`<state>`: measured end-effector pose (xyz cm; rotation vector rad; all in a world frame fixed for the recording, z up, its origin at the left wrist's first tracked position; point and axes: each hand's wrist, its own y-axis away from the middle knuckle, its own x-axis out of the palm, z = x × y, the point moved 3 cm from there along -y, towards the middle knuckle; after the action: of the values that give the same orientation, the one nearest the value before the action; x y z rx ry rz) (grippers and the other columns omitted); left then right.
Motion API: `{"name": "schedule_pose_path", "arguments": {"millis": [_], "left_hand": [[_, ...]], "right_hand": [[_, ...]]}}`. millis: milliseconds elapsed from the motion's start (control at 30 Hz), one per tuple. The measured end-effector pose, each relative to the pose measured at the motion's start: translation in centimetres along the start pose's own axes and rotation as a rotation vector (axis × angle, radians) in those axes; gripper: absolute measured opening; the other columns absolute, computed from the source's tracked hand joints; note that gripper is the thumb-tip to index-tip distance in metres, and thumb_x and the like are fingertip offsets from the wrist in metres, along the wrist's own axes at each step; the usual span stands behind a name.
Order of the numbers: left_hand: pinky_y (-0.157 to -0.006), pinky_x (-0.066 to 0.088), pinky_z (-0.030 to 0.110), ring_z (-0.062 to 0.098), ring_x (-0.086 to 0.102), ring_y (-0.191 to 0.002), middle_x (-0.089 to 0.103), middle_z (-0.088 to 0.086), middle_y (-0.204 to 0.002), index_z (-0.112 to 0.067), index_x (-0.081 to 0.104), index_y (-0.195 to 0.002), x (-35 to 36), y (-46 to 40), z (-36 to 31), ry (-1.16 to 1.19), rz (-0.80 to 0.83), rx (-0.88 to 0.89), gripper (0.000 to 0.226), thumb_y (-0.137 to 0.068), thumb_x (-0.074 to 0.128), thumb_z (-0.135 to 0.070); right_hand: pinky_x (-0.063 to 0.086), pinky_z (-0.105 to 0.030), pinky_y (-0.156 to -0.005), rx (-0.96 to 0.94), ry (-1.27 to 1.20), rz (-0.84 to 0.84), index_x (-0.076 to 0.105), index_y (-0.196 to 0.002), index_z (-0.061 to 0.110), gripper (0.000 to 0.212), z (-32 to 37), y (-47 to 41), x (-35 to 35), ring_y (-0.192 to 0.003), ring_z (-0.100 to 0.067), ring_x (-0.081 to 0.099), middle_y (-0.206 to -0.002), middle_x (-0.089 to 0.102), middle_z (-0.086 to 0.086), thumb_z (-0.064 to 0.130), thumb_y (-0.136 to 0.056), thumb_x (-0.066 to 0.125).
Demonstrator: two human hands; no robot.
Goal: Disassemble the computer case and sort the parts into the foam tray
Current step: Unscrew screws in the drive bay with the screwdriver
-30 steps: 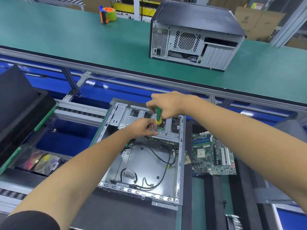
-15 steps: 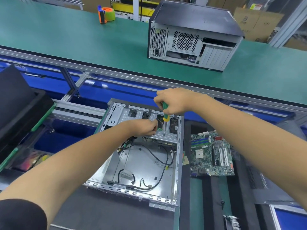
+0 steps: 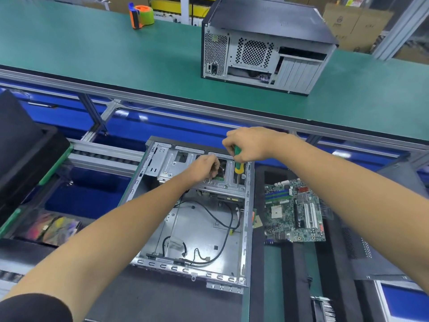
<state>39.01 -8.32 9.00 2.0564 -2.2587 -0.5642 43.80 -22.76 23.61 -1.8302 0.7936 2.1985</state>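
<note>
Compared with half a second ago, the right hand [image 3: 249, 145] is sitting a little farther toward the case's right rail, and the screwdriver [image 3: 238, 162] it is gripping is now hanging more upright, its yellow collar showing lower against the drive cage; the left hand [image 3: 205, 167] is staying at the same spot on the cage. The open computer case [image 3: 197, 219] is lying on its side on the dark foam tray [image 3: 144, 296], directly below both forearms, its bare metal floor facing up with black cables [image 3: 222, 219] looping across it. The right hand is clenching around the green handle of the screwdriver, with the shaft pointing down into the cage at the far end of the case. The left hand is resting just beside it to the left, fingers curled and pinching at something small on the cage; what it is holding is too small to tell. A removed motherboard [image 3: 294, 212] is lying on the foam just beside the case's right edge, well apart from both hands. Beyond the rail, a second, closed computer tower [image 3: 264, 47] is standing on the green conveyor belt [image 3: 116, 56], and an orange and green tape dispenser [image 3: 141, 16] is sitting farther back on the left.
</note>
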Motion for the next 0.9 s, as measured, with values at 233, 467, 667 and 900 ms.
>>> {"name": "schedule_pose_path", "arguments": {"millis": [233, 467, 667, 900], "left_hand": [[-0.054, 0.035, 0.028, 0.01, 0.044, -0.056, 0.056, -0.005, -0.066, -0.019, 0.057, -0.081, 2.5, -0.5, 0.8, -0.073, 0.167, 0.076, 0.01, -0.09, 0.059, -0.023], [-0.047, 0.034, 0.018, 0.006, 0.04, -0.045, 0.048, -0.013, -0.051, -0.022, 0.071, -0.096, 4.2, -0.9, 1.0, -0.224, 0.23, 0.223, 0.012, -0.093, 0.076, -0.033], [-0.052, 0.035, 0.018, 0.007, 0.042, -0.05, 0.05, -0.014, -0.055, -0.026, 0.07, -0.089, 5.4, -1.2, 0.9, -0.277, 0.214, 0.279, 0.008, -0.094, 0.074, -0.031], [-0.053, 0.036, 0.016, 0.005, 0.043, -0.053, 0.052, -0.017, -0.057, -0.024, 0.068, -0.092, 5.3, -1.3, 0.8, -0.319, 0.223, 0.299, 0.009, -0.097, 0.07, -0.031]], "right_hand": [[0.032, -0.03, -0.057, 0.017, -0.037, 0.005, 0.056, -0.085, 0.023, 0.01, -0.7, 0.3, 0.3, -0.087, -0.024, 0.057, -0.089, 0.049, 0.01, 0.021, -0.087, 0.066], [0.046, -0.04, -0.07, 0.073, -0.102, 0.01, 0.054, -0.079, 0.024, 0.017, -1.4, 0.6, 0.1, -0.09, -0.026, 0.057, -0.09, 0.052, 0.008, 0.016, -0.085, 0.067], [0.049, -0.043, -0.072, 0.101, -0.124, 0.021, 0.056, -0.08, 0.019, 0.013, -2.2, 1.0, 0.3, -0.087, -0.026, 0.057, -0.089, 0.055, 0.005, 0.015, -0.083, 0.068], [0.05, -0.045, -0.072, 0.114, -0.147, 0.017, 0.054, -0.077, 0.022, 0.015, -2.5, 0.9, 0.6, -0.085, -0.026, 0.056, -0.087, 0.054, 0.005, 0.016, -0.082, 0.067]]}}
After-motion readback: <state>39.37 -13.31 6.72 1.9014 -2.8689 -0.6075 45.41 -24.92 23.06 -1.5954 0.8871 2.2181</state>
